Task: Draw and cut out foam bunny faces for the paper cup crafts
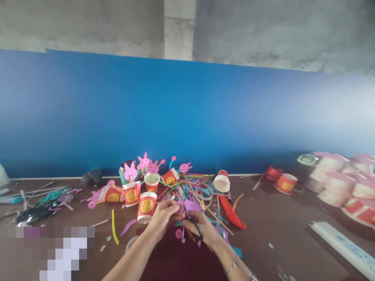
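Observation:
My left hand (166,214) pinches a small pink-purple paper piece (181,207) over the middle of the table. Black-handled scissors (193,225) are in my right hand (199,230), their blades pointing up at the paper's right side. Whether the blades touch the paper is too small to tell. Below my hands lies a round pink paper cutout (179,233) with a darker mark. Just beyond my left hand an upside-down red paper cup (147,208) bears a yellow print. Behind it, more red cups carry pink paper animal heads, such as this one (130,171).
Colourful strips and paper scraps (202,187) are heaped beyond my hands. At the right stand stacked cups (336,183) and a white power strip (342,246). A red balloon-like piece (233,212) and a yellow strip (115,226) lie nearby. A blue partition (187,113) edges the table.

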Demonstrator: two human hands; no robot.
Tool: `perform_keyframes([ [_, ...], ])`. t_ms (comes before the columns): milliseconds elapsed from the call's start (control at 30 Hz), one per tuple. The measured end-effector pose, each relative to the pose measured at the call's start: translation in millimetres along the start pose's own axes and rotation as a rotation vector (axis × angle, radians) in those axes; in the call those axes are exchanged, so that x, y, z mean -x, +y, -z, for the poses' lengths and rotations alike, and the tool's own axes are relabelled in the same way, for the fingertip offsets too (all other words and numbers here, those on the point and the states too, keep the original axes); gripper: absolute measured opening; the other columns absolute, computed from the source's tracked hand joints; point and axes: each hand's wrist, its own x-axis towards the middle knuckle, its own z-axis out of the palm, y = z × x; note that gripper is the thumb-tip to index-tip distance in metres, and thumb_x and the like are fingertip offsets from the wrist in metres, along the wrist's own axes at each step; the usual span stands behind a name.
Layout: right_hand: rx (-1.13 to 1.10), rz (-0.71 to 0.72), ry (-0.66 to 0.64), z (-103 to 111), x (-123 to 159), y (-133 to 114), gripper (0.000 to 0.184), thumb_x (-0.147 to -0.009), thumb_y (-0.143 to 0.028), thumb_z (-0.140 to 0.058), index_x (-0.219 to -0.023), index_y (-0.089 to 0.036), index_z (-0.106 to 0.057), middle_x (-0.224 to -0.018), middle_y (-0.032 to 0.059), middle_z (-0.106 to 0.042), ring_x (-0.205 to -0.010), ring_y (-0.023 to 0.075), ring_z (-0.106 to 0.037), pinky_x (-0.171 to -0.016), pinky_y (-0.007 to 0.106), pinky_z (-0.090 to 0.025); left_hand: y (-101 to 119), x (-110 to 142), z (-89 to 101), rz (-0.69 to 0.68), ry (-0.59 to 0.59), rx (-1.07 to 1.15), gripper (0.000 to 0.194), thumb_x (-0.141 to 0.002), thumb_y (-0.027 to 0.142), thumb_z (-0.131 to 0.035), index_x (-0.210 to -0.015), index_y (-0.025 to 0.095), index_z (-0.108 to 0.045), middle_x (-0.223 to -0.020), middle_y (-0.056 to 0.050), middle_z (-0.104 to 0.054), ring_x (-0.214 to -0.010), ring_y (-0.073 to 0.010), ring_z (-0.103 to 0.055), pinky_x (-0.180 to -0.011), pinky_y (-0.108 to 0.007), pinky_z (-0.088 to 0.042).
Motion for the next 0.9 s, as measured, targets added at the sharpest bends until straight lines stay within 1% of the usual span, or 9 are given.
perform_keyframes([
  [133,0.004,-0.016,0.000,1.5,-0.3,0.3,0.044,-0.069,-0.058,-0.069,-0.074,-0.016,-0.057,-0.041,-0.0078,-0.046,-0.033,0.0060,-0.038,-0.036,0.018,-0.029,1.6,-1.1,2.3,0.004,0.008,-0.020,0.033,-0.055,0.029,-0.084,-0.063,0.015,-0.056,-0.056,0.001,-0.064,-0.050,-0.0110,-0.064,-0.046,-0.016,-0.047],
  [300,-0.002,-0.025,0.001,1.2,0.2,0.4,0.046,-0.067,-0.059,-0.070,-0.074,-0.016,-0.057,-0.041,-0.0081,-0.046,-0.034,0.0058,-0.038,-0.036,0.018,-0.030,2.8,-1.2,3.7,0.002,0.018,-0.039,0.033,-0.054,0.030,-0.084,-0.064,0.015,-0.056,-0.054,0.001,-0.063,-0.048,-0.0101,-0.062,-0.044,-0.015,-0.046],
  [433,-0.031,-0.010,0.018,0.0,-1.3,2.9,0.047,-0.066,-0.060,-0.071,-0.076,-0.016,-0.056,-0.041,-0.0082,-0.046,-0.033,0.0059,-0.038,-0.035,0.018,-0.029,2.2,2.1,0.7,0.021,-0.019,-0.034,0.034,-0.058,0.034,-0.083,-0.072,0.015,-0.059,-0.063,-0.001,-0.066,-0.053,-0.0102,-0.063,-0.047,-0.016,-0.047],
  [533,-0.028,-0.007,0.041,-0.4,-2.8,5.3,0.048,-0.065,-0.060,-0.071,-0.076,-0.016,-0.055,-0.042,-0.0080,-0.047,-0.032,0.0060,-0.039,-0.034,0.018,-0.029,0.9,3.6,-1.0,0.042,-0.034,-0.024,0.034,-0.058,0.033,-0.084,-0.070,0.014,-0.059,-0.068,-0.003,-0.067,-0.057,-0.0105,-0.064,-0.051,-0.017,-0.049],
  [633,-0.023,-0.020,0.051,-0.5,-3.2,5.7,0.046,-0.066,-0.057,-0.072,-0.077,-0.016,-0.056,-0.043,-0.0074,-0.049,-0.033,0.0064,-0.040,-0.034,0.018,-0.031,-0.6,2.8,-1.2,0.031,-0.023,-0.020,0.035,-0.056,0.033,-0.085,-0.066,0.015,-0.056,-0.065,-0.001,-0.066,-0.056,-0.0098,-0.063,-0.050,-0.017,-0.047],
  [800,-0.051,-0.023,0.025,-1.4,-1.9,2.6,0.042,-0.065,-0.050,-0.075,-0.080,-0.016,-0.057,-0.046,-0.0048,-0.055,-0.037,0.0083,-0.047,-0.038,0.018,-0.033,-3.0,0.9,-0.6,-0.001,-0.016,-0.041,0.036,-0.053,0.034,-0.085,-0.063,0.015,-0.056,-0.057,0.000,-0.065,-0.050,-0.0095,-0.060,-0.048,-0.017,-0.044],
  [900,-0.050,-0.026,0.033,-1.9,-1.2,1.5,0.040,-0.066,-0.050,-0.074,-0.079,-0.016,-0.057,-0.045,-0.0051,-0.053,-0.036,0.0079,-0.045,-0.038,0.018,-0.031,-3.7,0.6,0.1,-0.005,-0.019,-0.061,0.036,-0.053,0.034,-0.085,-0.061,0.015,-0.055,-0.057,-0.002,-0.065,-0.050,-0.0104,-0.060,-0.048,-0.018,-0.043],
])
